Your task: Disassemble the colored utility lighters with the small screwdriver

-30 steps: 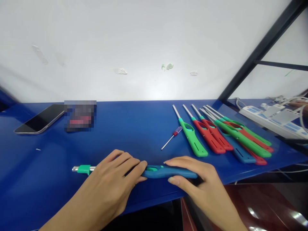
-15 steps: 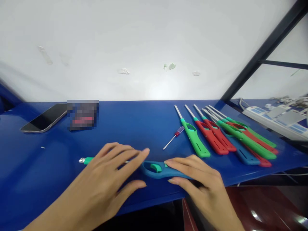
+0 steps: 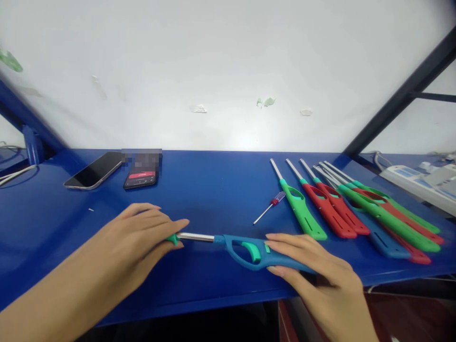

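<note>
A long-necked gas lighter with a blue handle (image 3: 237, 260), a green trigger and a metal tube (image 3: 197, 236) lies crosswise near the table's front edge. My left hand (image 3: 142, 244) pinches a small green sleeve (image 3: 172, 239) on the tube between thumb and fingers; the tube's tip is hidden behind that hand. My right hand (image 3: 317, 270) grips the handle's rear part, fingers on top and thumb below. Behind and right of the handle lies a small screwdriver (image 3: 274, 201) with a red and clear purple handle.
Several lighters lie at the right: a green lighter (image 3: 302, 211), a red lighter (image 3: 329, 211) and a partly overlapping pile with a blue lighter (image 3: 384, 240). Two phones, a dark phone (image 3: 94, 171) and a lit phone (image 3: 140, 176), lie back left. White power strips (image 3: 416, 180) are far right.
My left hand has moved left along the lighter's tube and closed on the green sleeve, leaving part of the tube uncovered. My right hand keeps its grip. The view has shifted left.
</note>
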A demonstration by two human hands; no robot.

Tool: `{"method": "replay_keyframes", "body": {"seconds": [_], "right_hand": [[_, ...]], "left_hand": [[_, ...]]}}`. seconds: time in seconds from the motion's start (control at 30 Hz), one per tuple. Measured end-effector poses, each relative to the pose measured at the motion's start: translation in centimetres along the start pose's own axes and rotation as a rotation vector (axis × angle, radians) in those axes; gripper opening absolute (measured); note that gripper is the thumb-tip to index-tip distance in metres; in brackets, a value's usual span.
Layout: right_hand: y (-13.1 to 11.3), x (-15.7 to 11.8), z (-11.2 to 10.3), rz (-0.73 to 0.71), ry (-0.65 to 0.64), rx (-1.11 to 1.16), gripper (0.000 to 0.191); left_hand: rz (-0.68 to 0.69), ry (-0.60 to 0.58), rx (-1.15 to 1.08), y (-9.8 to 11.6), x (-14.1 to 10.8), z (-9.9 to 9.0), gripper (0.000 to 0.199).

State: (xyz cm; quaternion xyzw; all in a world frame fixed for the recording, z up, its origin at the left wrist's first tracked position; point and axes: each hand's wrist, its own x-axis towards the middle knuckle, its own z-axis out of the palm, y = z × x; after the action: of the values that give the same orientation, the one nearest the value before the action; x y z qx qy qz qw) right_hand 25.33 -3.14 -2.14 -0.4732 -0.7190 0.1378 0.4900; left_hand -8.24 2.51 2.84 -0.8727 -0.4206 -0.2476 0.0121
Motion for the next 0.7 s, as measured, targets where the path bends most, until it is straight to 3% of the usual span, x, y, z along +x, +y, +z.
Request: {"method": "replay_keyframes", "body": {"seconds": [0.07,0.17,0.27,0.43,0.57,0.7], "right_hand": [[0.0,-0.1,0.0,-0.013,-0.025,-0.004,0.023],[0.2,-0.4,-0.1,-0.049,-0.068,-0.012,0.023],[0.4,-0.4,-0.2,-0.09,-0.077,-0.011,0.023],[0.4,-0.5,-0.2,-0.115,-0.062,-0.024,0.023],[0.3,-0.5,-0.2,-0.115,-0.047,-0.021,0.022],[0.5,-0.4,-0.4,-0.087,-0.095,-0.024,0.024]], "left_hand": [[0.105,-0.067,0.012,1.2,0.1,0.8,0.039],[0.155,-0.163,0.013,2.4,-0.7,2.4,0.038],[0.188,-0.25,0.018,2.7,-1.9,3.6,0.056],[0.09,-0.19,0.115,2.3,-2.3,3.5,0.066],[0.108,-0.185,0.042,2.3,-1.3,3.0,0.036],[0.146,-0.166,-0.024,2.9,-0.5,2.9,0.029]]}}
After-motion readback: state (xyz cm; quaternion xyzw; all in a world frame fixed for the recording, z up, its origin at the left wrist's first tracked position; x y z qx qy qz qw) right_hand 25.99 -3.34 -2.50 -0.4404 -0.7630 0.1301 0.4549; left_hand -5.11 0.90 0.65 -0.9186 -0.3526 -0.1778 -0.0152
